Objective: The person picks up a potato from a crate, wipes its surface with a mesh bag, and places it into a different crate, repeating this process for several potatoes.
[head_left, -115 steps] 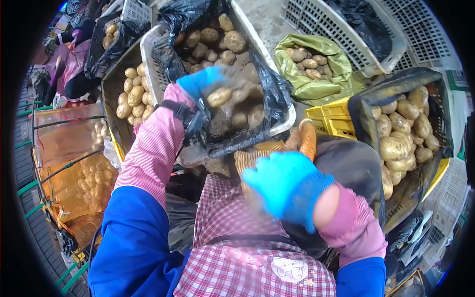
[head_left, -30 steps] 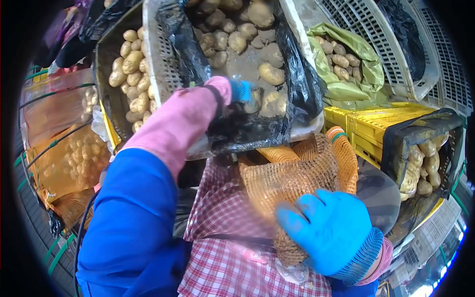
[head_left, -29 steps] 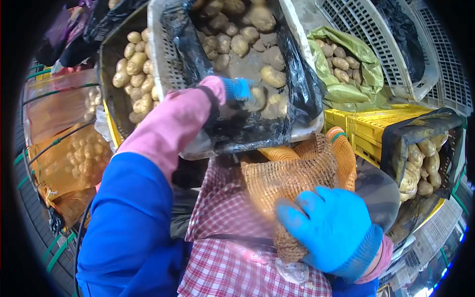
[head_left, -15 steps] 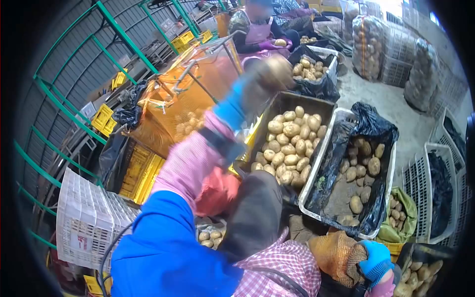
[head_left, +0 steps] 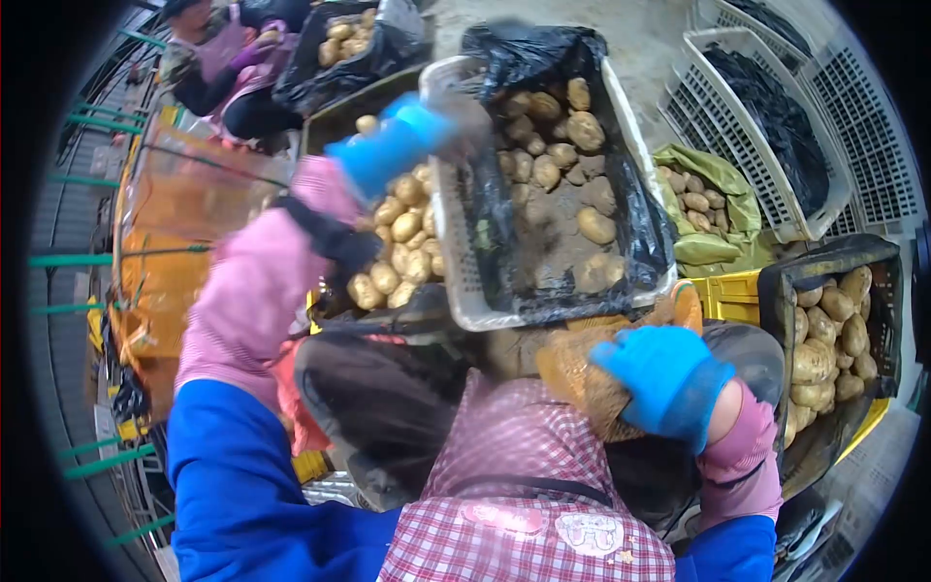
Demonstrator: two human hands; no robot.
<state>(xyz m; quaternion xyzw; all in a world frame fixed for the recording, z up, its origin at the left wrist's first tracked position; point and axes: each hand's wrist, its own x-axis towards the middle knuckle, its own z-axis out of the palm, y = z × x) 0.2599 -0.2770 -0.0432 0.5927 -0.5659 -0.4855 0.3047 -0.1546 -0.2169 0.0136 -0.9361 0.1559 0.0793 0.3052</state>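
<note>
My left hand [head_left: 427,133], in a blue glove with dark fingers, is smeared by motion over the rim between two crates; whether its fingers are closed cannot be made out. Below it lie cleaned potatoes [head_left: 408,225] in the dark-lined crate. To its right, a white crate [head_left: 567,316] with a black plastic liner holds soil-covered potatoes [head_left: 546,173] and loose dirt. Near my lap, my right hand [head_left: 669,380], also blue-gloved, is closed on a dirty orange-brown cloth [head_left: 582,364]. The cloth rests by my right knee.
A green sack of small potatoes [head_left: 722,228] stands right of the white crate. Behind it are stacked white crates [head_left: 766,136]. Another crate of potatoes [head_left: 832,335] sits at the right. A person [head_left: 233,68] in a pink apron sits at the upper left, beside orange mesh [head_left: 175,262].
My view has swung right and down. My left hand has moved from the far end of the cleaned-potato crate to the white crate's rim. My right hand stays by the cloth.
</note>
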